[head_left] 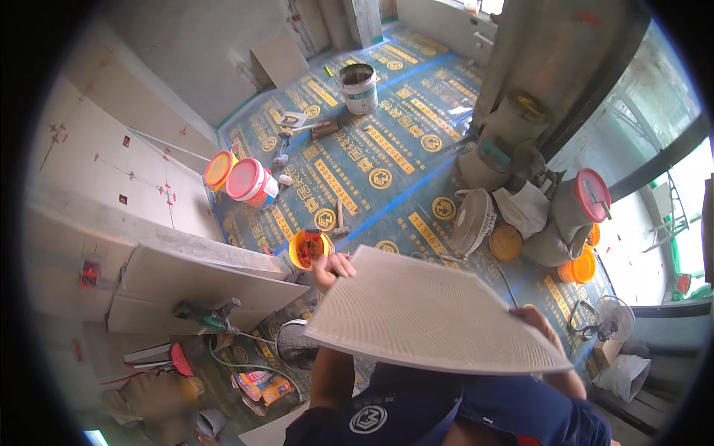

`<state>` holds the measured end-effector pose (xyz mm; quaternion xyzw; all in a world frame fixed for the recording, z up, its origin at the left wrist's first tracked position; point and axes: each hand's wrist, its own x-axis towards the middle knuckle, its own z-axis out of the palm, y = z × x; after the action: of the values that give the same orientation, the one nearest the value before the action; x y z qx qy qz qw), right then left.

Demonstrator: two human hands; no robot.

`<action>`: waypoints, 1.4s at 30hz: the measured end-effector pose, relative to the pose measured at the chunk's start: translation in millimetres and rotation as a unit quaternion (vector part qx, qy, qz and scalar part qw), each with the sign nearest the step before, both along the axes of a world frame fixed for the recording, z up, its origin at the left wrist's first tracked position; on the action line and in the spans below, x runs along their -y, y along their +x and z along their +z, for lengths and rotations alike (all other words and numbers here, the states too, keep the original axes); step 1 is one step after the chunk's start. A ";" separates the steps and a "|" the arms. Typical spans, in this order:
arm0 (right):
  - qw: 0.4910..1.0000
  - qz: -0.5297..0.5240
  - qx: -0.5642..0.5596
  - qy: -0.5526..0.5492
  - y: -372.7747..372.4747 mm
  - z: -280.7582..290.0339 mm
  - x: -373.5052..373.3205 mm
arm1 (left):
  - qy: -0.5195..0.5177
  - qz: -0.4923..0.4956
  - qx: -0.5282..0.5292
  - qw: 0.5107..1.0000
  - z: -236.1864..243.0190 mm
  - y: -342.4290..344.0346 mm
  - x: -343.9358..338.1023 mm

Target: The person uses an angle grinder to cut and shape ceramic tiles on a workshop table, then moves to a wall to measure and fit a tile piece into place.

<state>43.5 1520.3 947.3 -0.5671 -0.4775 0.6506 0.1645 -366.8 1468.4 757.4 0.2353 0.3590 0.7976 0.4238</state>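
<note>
A large pale tile (435, 312), its upper face covered in ridged, combed adhesive, is tilted in front of me at waist height. My left hand (333, 269) grips its upper left edge, fingertips showing over the rim. Just beyond that hand is a yellow bucket (297, 250) holding small red pieces. My right hand (537, 321) holds the tile's right edge, partly hidden by it. Behind the tile's lower left corner a pail with dark grey contents (296, 338) is partly covered. A green power mixer (216, 321) rests left of the pail against tiles (171, 271) leaning on the wall.
Printed protective sheeting (379, 156) covers the floor. A white bucket (361, 100) stands farther back, two lidded pails (245, 186) left, a hammer (340, 219) midfloor. Sacks and pails (550, 238) crowd the right beside the bright opening, near a fan (616, 320). Cluttered packaging (260, 386) lies lower left.
</note>
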 end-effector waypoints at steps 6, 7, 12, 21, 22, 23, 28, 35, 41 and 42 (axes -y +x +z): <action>0.924 -0.023 -0.063 -0.377 -99.6 -40.3 -215.9 | 0.055 0.436 -0.132 0.888 16.8 -118.2 -88.3; 0.942 0.030 -0.044 -0.332 -129.0 -33.8 -242.7 | 0.039 0.454 -0.157 0.876 14.0 -141.9 -92.3; 0.921 0.131 0.032 -0.365 -257.6 -70.8 -363.8 | 0.043 0.479 -0.066 0.874 40.1 -217.7 -136.5; 0.911 0.281 0.231 -0.193 -440.6 -115.4 -508.2 | 0.053 0.424 -0.156 0.891 6.7 -393.4 -235.0; 0.915 0.272 0.211 -0.212 -447.6 -119.0 -523.8 | 0.054 0.407 -0.158 0.898 -6.1 -411.8 -249.3; 0.911 0.271 0.215 -0.226 -461.2 -120.2 -543.7 | 0.059 0.434 -0.192 0.879 -4.6 -418.7 -272.9; 0.905 0.266 0.096 -0.318 -550.6 -148.2 -637.4 | -0.284 0.740 -0.266 0.548 7.6 -482.7 -369.9; 0.843 0.475 0.233 -0.099 -723.4 -130.0 -762.6 | -0.248 0.504 0.075 0.824 -6.0 -586.6 -371.8; 0.659 0.720 0.135 0.172 -889.5 -96.5 -846.0 | -0.206 0.431 0.288 0.830 30.1 -652.0 -451.8; 0.649 0.728 0.133 0.177 -909.4 -113.6 -872.6 | -0.214 0.382 0.294 0.850 18.1 -667.1 -459.5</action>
<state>-865.9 2392.9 833.7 -0.0776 -0.8598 0.3821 -0.3298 -1034.0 1927.9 775.5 -0.2623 0.4412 0.8319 0.2111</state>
